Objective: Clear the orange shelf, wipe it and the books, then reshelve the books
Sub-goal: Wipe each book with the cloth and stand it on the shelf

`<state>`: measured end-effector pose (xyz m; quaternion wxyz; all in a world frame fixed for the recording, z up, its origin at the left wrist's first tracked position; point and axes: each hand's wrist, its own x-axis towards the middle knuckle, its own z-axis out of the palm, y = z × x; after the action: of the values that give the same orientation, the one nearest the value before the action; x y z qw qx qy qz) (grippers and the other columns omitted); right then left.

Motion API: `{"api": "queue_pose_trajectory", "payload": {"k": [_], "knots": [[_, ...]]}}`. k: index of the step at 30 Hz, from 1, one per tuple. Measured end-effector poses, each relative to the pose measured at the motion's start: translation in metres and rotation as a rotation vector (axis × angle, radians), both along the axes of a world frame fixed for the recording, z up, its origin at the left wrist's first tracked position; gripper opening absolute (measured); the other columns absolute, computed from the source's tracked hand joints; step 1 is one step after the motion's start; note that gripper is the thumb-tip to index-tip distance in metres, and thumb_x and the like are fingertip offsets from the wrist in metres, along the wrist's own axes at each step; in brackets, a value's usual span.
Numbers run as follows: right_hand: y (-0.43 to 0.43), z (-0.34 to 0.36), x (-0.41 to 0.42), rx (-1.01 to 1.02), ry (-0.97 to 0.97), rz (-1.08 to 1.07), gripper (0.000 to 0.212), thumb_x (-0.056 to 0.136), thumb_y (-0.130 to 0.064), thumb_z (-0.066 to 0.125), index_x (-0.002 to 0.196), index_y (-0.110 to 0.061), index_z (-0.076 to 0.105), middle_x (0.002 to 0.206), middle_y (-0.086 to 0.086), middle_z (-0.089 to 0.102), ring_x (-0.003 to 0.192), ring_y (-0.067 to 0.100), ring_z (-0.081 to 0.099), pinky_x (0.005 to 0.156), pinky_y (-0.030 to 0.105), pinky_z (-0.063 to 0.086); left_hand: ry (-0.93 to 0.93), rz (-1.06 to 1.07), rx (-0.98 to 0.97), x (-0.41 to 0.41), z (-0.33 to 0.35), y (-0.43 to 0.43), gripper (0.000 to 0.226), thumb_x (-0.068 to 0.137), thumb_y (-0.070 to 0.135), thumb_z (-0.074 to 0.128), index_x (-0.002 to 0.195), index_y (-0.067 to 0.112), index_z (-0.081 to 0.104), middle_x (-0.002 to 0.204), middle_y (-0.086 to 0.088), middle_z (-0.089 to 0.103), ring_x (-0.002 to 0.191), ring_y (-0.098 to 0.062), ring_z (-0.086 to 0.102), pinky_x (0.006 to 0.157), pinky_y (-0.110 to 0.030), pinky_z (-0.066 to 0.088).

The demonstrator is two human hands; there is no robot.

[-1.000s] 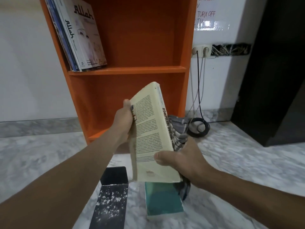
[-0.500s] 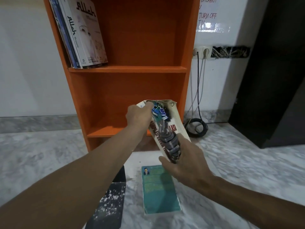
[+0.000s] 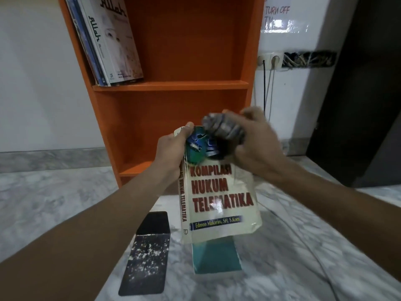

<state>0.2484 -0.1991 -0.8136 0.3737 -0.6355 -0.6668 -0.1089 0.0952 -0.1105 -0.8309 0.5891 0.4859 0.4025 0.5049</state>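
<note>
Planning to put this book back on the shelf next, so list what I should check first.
1. Grip on book: ok. The left hand holds the book by its top corner at the spine.
2. Cloth in hand: ok. The right hand grips the cloth against the top of the cover.
3. Cover fully wiped: cannot tell.
4. Shelf room: ok. The shelf has open space right of the leaning books.
5. Other books done: not ok. The black book and the teal book lie on the floor.
</note>
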Motion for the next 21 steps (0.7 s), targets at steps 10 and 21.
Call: {"api": "queue_pose_trajectory", "payload": {"k": [10, 21], "knots": [[-0.087, -0.104, -0.001, -0.283, -0.269, 0.552, 0.057, 0.072, -0.01, 0.074, 0.12, -0.038, 0.061, 0.114, -0.016, 0.065, 0.091, -0.001, 0.063, 0.072, 0.018, 0.057, 0.013, 0.027, 0.022, -0.032, -0.012, 0.009, 0.028, 0.088, 0.036, 0.07, 0.084, 0.008, 0.066, 0.086, -0.016, 0.076, 0.078, -0.034, 0.074, 0.079, -0.052, 0.059], [-0.041, -0.102, -0.049, 0.004, -0.41, 0.323, 0.054, 0.088, -0.013, 0.061, 0.132, -0.041, 0.046, 0.155, 0.006, 0.033, 0.143, 0.032, 0.027, 0.106, 0.053, 0.038, -0.099, -0.027, -0.039, -0.026, -0.002, 0.004, 0.031, 0.089, 0.033, 0.069, 0.1, 0.005, 0.068, 0.09, -0.017, 0.075, 0.073, -0.029, 0.073, 0.063, -0.039, 0.062]]}}
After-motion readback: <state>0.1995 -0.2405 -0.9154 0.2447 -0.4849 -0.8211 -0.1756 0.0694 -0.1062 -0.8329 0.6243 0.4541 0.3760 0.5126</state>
